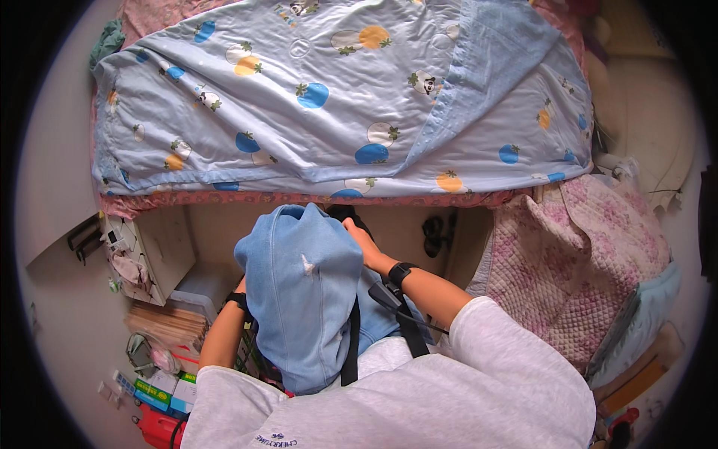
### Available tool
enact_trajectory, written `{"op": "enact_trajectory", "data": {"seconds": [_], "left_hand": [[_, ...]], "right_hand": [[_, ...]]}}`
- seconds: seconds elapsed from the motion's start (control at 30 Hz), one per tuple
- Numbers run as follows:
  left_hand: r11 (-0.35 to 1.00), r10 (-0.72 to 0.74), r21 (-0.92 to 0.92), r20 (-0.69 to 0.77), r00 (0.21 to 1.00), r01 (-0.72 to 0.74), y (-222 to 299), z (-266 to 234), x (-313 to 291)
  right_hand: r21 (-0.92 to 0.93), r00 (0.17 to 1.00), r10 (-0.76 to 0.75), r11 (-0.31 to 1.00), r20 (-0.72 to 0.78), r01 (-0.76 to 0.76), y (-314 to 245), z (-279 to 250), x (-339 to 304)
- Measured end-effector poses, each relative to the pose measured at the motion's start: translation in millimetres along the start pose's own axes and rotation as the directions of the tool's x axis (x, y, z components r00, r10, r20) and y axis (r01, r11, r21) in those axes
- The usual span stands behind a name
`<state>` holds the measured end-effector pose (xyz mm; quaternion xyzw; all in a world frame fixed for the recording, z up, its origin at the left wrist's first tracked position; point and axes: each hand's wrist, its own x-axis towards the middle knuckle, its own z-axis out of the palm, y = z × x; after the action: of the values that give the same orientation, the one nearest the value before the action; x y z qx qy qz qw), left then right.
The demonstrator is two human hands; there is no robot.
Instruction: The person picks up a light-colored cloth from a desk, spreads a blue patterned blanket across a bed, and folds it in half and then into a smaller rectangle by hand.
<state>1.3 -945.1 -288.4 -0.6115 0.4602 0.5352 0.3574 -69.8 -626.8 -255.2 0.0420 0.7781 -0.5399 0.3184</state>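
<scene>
A light blue denim garment (303, 299) is bunched up in front of my chest, with long seams and a small white mark on it. I cannot make out what kind of garment it is. My right hand (360, 241) grips its far right edge, the fingertips partly out of sight behind the cloth. On the left side, my left hand (241, 285) reaches in behind the garment, so its fingers are hidden. Both wrists wear black bands. Beside my right hand lies something dark (351, 215) that I cannot name.
Ahead is a bed with a pale blue fruit-patterned quilt (299, 135). A pink quilted cover (553, 269) hangs at the right. To the left stand a white cabinet (161, 247), stacked brown boards (168, 325) and a red case (157, 426). Dark shoes (434, 236) sit under the bed.
</scene>
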Motion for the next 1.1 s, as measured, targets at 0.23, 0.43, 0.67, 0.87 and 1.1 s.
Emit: {"op": "enact_trajectory", "data": {"seconds": [0.23, 0.43, 0.67, 0.87, 1.1], "left_hand": [[0.991, -0.113, 0.082, 0.042, 0.993, 0.109, -40.2, 3.9, -3.2], [0.968, -0.180, 0.193, 0.083, 0.980, 0.161, -43.8, -5.0, 6.2], [0.861, 0.163, 0.426, 0.288, 0.944, -0.279, 105.0, 20.3, -10.1], [0.908, 0.417, -0.037, 0.169, 0.893, -0.417, 165.6, 36.3, 4.1], [0.922, 0.189, -0.358, 0.081, 0.979, -0.148, 198.7, 89.0, 55.3]], "right_hand": [[0.106, 0.998, 0.028, 0.994, 0.050, -0.034, 77.7, 53.3, -10.4], [-0.156, 0.822, 0.570, 0.813, 0.018, -0.560, 42.7, 33.0, 8.9], [0.267, 0.840, 0.481, 0.799, 0.251, -0.538, 61.4, -18.3, 48.1], [0.617, 0.713, 0.661, 0.668, -0.236, -0.415, 71.1, -96.2, 79.4], [0.816, 0.514, 0.835, 0.428, -0.194, -0.388, 77.4, -121.9, 110.6]]}}
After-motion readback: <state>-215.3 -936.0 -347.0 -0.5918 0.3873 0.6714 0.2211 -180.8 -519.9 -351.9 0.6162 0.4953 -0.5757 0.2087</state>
